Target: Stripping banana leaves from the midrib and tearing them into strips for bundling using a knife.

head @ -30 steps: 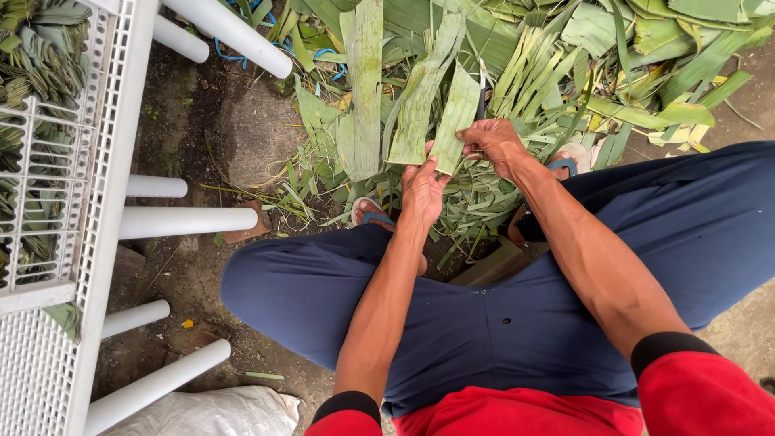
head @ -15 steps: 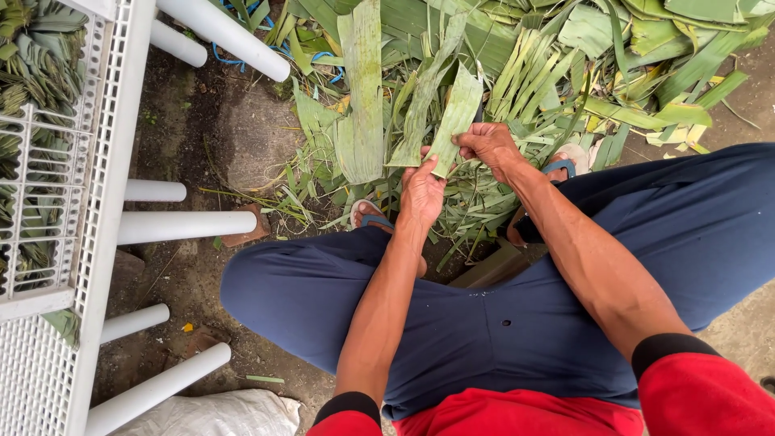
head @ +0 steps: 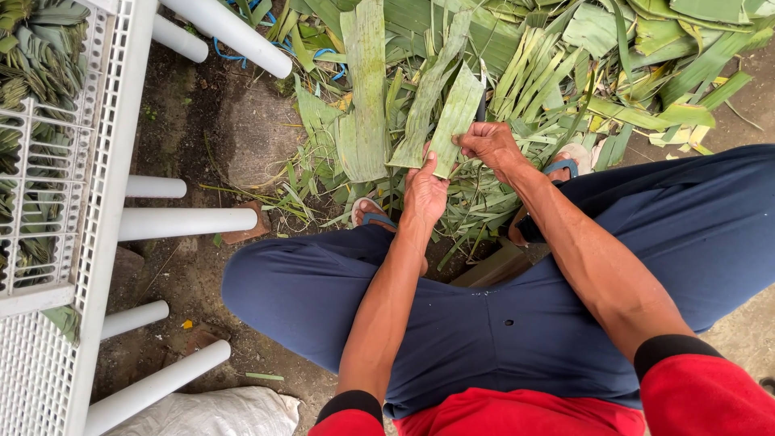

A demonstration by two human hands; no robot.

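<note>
I sit with my knees apart in dark blue trousers [head: 500, 323] above a heap of cut green leaves [head: 565, 73]. My left hand [head: 423, 192] holds the lower end of a long green leaf strip [head: 454, 119] that points away from me. My right hand [head: 489, 144] pinches the same strip at its right edge, just beside the left hand. A second, narrower leaf strip [head: 426, 105] lies against it on the left; whether my left hand also holds it is unclear.
A white plastic slatted rack [head: 97, 210] with round white legs stands at the left and carries folded leaf pieces [head: 40, 64]. Bare soil [head: 202, 137], a white sack [head: 202, 412] and my sandalled feet [head: 371, 214] lie below. A wide leaf [head: 363, 89] rests on the heap.
Both hands have turned the leaf strip slightly and my right hand has shifted along its edge. The rest stays put.
</note>
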